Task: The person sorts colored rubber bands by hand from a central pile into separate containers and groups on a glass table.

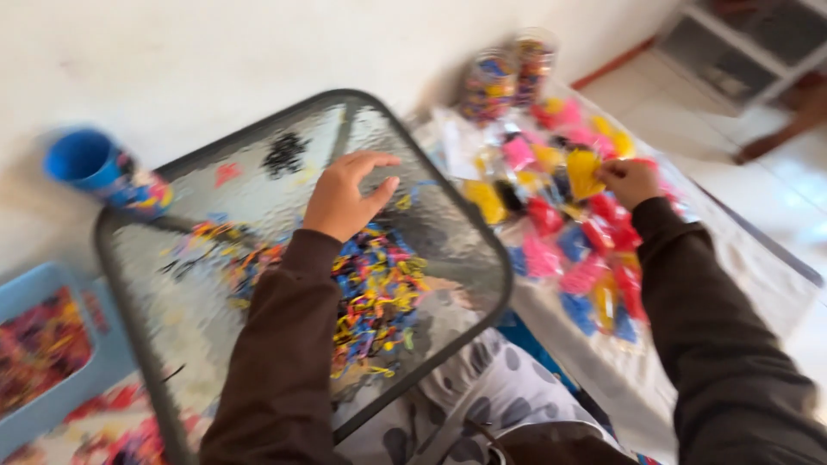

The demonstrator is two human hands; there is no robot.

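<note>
Two hands: left hand (345,200) spread open over glass table (215,344), right hand (631,181) pinching yellow packet (582,172)

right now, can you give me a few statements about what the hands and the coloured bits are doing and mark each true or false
1. The left hand hovers over the glass-topped table with its fingers spread. True.
2. The right hand holds a blue cup. False: it pinches a yellow packet; the blue cup stands apart beyond the table's far left corner.
3. A heap of small coloured bands lies on the glass. True.
4. The coloured packets lie on the glass-topped table. False: they lie on a white-covered surface to its right.
5. Two clear jars of coloured pieces stand behind the packets. True.
</note>
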